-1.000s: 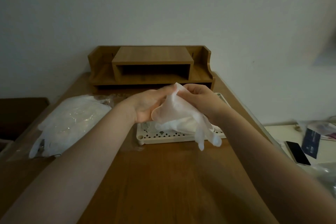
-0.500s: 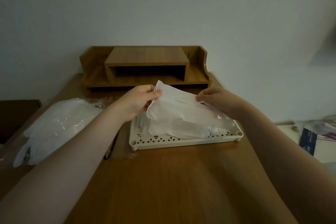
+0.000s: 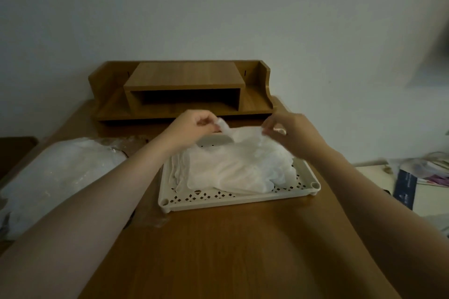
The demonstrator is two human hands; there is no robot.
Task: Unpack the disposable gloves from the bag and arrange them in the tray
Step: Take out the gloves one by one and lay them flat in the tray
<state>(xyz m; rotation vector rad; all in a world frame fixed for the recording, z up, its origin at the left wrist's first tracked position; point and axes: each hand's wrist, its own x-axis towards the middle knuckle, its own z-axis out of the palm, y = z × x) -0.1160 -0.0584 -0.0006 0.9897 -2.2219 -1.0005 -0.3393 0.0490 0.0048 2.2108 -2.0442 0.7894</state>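
Observation:
A cream perforated tray (image 3: 239, 201) sits mid-table with a pile of thin white disposable gloves (image 3: 233, 172) in it. The top glove (image 3: 245, 137) is stretched by its cuff between both hands over the tray's far edge. My left hand (image 3: 192, 126) pinches the cuff's left corner; my right hand (image 3: 286, 128) pinches the right corner. The glove's fingers lie on the pile toward me. To the left lies the clear plastic bag (image 3: 56, 175) with more white gloves inside.
A wooden desk shelf (image 3: 184, 90) stands against the wall behind the tray. On a lower pale surface at the right lie a dark blue booklet (image 3: 404, 184) and some clutter (image 3: 425, 167). A dark piece of furniture (image 3: 14, 150) sits at far left.
The glove, held bunched above the tray a second ago, has been spread out and lowered onto the pile. Both hands moved apart and toward the tray's far edge.

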